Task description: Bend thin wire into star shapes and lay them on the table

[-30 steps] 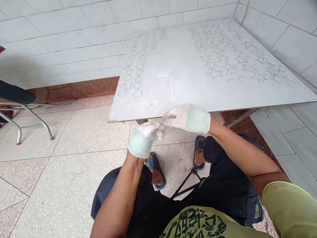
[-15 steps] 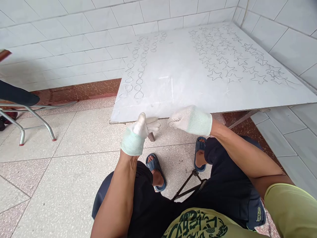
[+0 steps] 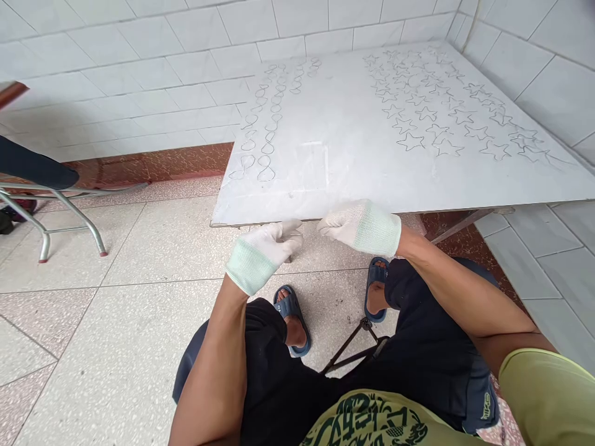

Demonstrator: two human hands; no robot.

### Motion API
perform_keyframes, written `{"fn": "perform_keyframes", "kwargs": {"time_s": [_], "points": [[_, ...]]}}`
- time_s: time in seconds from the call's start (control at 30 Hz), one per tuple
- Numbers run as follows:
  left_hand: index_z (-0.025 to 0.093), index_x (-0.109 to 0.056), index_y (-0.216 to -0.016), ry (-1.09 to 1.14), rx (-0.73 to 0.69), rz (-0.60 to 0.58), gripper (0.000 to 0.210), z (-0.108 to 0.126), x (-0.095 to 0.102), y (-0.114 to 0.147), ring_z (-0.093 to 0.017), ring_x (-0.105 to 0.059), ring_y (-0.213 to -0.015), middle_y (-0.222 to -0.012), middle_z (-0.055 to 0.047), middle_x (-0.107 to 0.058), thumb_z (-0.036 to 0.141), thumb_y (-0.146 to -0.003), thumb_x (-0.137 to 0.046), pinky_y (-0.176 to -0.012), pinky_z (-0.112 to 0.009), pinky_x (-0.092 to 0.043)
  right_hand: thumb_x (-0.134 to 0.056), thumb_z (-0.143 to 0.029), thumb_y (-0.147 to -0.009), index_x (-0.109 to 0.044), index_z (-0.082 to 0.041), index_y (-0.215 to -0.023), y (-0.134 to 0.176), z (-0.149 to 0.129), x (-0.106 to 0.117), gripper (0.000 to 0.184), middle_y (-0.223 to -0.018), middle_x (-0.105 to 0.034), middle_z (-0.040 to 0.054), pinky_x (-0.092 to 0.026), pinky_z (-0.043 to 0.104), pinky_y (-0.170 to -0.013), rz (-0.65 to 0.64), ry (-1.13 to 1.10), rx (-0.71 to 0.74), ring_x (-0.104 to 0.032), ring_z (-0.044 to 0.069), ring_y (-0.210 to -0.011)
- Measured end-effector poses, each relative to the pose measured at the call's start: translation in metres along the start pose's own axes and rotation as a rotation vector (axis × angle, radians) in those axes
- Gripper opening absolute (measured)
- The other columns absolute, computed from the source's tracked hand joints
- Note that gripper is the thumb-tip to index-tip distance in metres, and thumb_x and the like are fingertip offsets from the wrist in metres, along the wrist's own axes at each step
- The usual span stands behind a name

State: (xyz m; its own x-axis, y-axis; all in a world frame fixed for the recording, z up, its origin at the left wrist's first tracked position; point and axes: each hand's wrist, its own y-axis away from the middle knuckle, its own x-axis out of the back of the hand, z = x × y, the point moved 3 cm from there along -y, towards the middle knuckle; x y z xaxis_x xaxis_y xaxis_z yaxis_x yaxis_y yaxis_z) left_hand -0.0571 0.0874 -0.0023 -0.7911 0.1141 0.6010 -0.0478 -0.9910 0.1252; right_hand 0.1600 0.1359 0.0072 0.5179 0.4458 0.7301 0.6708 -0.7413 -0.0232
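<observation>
The left hand (image 3: 269,244), thumb raised half a second ago, has folded that thumb toward its fingers, near the fingertips of the right hand (image 3: 356,224). Beyond both hands' fingers rises a tiled wall (image 3: 195,59); before it, a white tabletop (image 3: 356,164) spreads out, its near edge just beside the fingertips. Wire stars (image 3: 411,142) lie on it, ahead and to the right of the right fingertips; wire figure-eights (image 3: 266,168) run ahead of the left fingers. The right fingers are bunched closed, anything between them too small to tell; whether the left thumb meets its curled fingers cannot be told.
</observation>
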Motion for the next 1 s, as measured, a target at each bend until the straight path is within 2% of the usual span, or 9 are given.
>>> {"fn": "perform_keyframes", "kwargs": {"time_s": [0.07, 0.13, 0.23, 0.3, 0.47, 0.63, 0.77, 1.0], "points": [[0.026, -0.083, -0.111, -0.192, -0.099, 0.077, 0.029, 0.003, 0.001, 0.000, -0.023, -0.070, -0.079, -0.073, 0.000, -0.076, 0.040, -0.091, -0.068, -0.074, -0.030, -0.048, -0.056, -0.031, -0.096, -0.073, -0.017, -0.079, -0.001, 0.002, 0.000, 0.028, -0.071, -0.066, 0.0005, -0.034, 0.029, -0.068, 0.010, -0.003, -0.006, -0.054, 0.016, -0.072], [0.028, -0.083, -0.101, -0.359, -0.189, 0.083, 0.024, 0.006, 0.000, -0.002, -0.022, -0.066, -0.072, -0.064, 0.000, -0.070, 0.040, -0.096, -0.063, -0.071, -0.030, -0.043, -0.054, -0.030, -0.097, -0.073, -0.017, -0.078, -0.002, 0.002, -0.001, 0.030, -0.072, -0.066, 0.0005, -0.034, 0.029, -0.068, 0.011, 0.003, -0.003, -0.054, 0.016, -0.072], [0.026, -0.079, -0.082, -0.536, -0.284, 0.043, 0.033, 0.010, -0.004, -0.005, -0.020, -0.053, -0.059, -0.058, -0.001, -0.063, 0.038, -0.101, -0.054, -0.063, -0.032, -0.033, -0.053, -0.029, -0.097, -0.073, -0.017, -0.079, -0.003, 0.001, -0.002, 0.030, -0.075, -0.067, 0.0010, -0.035, 0.029, -0.070, 0.012, 0.018, -0.005, -0.055, 0.016, -0.074], [0.024, -0.077, -0.076, -0.599, -0.339, 0.059, 0.039, 0.012, -0.005, -0.006, -0.020, -0.051, -0.058, -0.061, -0.004, -0.065, 0.037, -0.102, -0.050, -0.062, -0.033, -0.032, -0.053, -0.029, -0.097, -0.074, -0.018, -0.080, -0.004, -0.001, -0.002, 0.028, -0.077, -0.069, 0.0011, -0.035, 0.028, -0.071, 0.014, 0.027, -0.005, -0.056, 0.016, -0.076], [0.024, -0.078, -0.079, -0.565, -0.450, 0.071, 0.038, 0.010, -0.007, -0.007, -0.022, -0.057, -0.064, -0.065, -0.006, -0.067, 0.035, -0.103, -0.051, -0.069, -0.033, -0.042, -0.053, -0.031, -0.098, -0.073, -0.018, -0.076, -0.002, -0.009, 0.003, 0.032, -0.072, -0.066, -0.0004, -0.034, 0.028, -0.069, 0.035, 0.057, -0.070, -0.054, 0.015, -0.070], [0.022, -0.079, -0.086, -0.641, -0.569, -0.047, 0.041, 0.008, -0.013, -0.007, -0.022, -0.062, -0.069, -0.075, -0.009, -0.072, 0.032, -0.107, -0.045, -0.073, -0.033, -0.047, -0.061, -0.040, -0.099, -0.082, -0.020, -0.096, -0.005, -0.018, 0.010, 0.030, -0.088, -0.077, 0.0007, -0.038, 0.027, -0.071, 0.051, -0.041, -0.146, -0.063, 0.015, -0.078], [0.019, -0.078, -0.094, -0.753, -0.639, -0.045, 0.040, 0.009, -0.019, -0.005, -0.024, -0.065, -0.074, -0.082, -0.011, -0.074, 0.031, -0.108, -0.042, -0.074, -0.035, -0.049, -0.063, -0.038, -0.098, -0.082, -0.018, -0.087, -0.010, -0.020, 0.012, 0.029, -0.082, -0.076, 0.0007, -0.038, 0.027, -0.070, 0.011, -0.029, -0.132, -0.063, 0.014, -0.076], [0.017, -0.074, -0.093, -0.726, -0.704, -0.112, 0.042, 0.014, -0.024, -0.002, -0.023, -0.067, -0.075, -0.082, -0.011, -0.074, 0.027, -0.109, -0.037, -0.075, -0.035, -0.051, -0.062, -0.032, -0.097, -0.081, -0.017, -0.083, -0.018, -0.022, 0.013, 0.028, -0.075, -0.071, -0.0011, -0.037, 0.027, -0.068, -0.035, -0.038, -0.140, -0.061, 0.013, -0.073]]}}
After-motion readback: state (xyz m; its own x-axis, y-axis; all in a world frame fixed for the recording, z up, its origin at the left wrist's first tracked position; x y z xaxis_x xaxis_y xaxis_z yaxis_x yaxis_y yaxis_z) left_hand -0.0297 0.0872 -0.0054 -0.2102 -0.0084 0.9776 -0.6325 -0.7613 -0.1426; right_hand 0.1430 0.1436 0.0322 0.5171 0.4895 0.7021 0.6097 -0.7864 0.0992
